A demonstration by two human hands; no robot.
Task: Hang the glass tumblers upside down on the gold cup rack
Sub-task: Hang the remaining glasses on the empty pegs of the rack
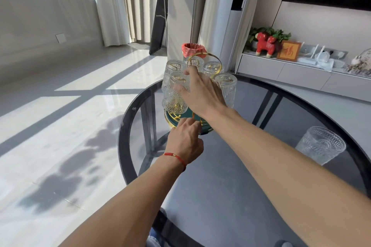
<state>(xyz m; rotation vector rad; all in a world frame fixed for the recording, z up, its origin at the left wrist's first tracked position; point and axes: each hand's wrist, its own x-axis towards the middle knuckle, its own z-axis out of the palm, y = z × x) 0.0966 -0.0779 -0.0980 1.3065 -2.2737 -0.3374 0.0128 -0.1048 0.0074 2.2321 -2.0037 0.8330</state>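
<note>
Gripped the ribbed glass tumbler (175, 97) mouth-down with the right hand (200, 91), fingers wrapped over its upper part, at the near-left side of the gold cup rack (204, 57). Reached the left hand (185, 140) to the rack's green-and-gold base (170, 120), fingertips against its rim; cannot tell whether pinched or merely pressed there, thumb hidden. Kept the hands apart, one above the other.

Probably caught mid-seating, the peg itself hidden by glass and palm. Best done by lowering straight down over the peg, not at a slant, with the base held firm so nothing swung. Needed care with the neighbours: other hung tumblers (225, 86) packed just beside, close enough to clink. Wise to loosen the grip only once the weight sat on the rack.

Left one more upright tumbler (320, 144) waiting on the desk, well apart to the right, so judged nearly finished.

Worked on a round desk (124, 126) of smoky glass with a dark rim, its legs visible through the top. Beyond: pale sunlit floor (70, 126), curtains (120, 6), a bin with a red bag (193, 50), and a low shelf (281, 70) bearing a red horse figurine (265, 43) and a framed picture (288, 50).
</note>
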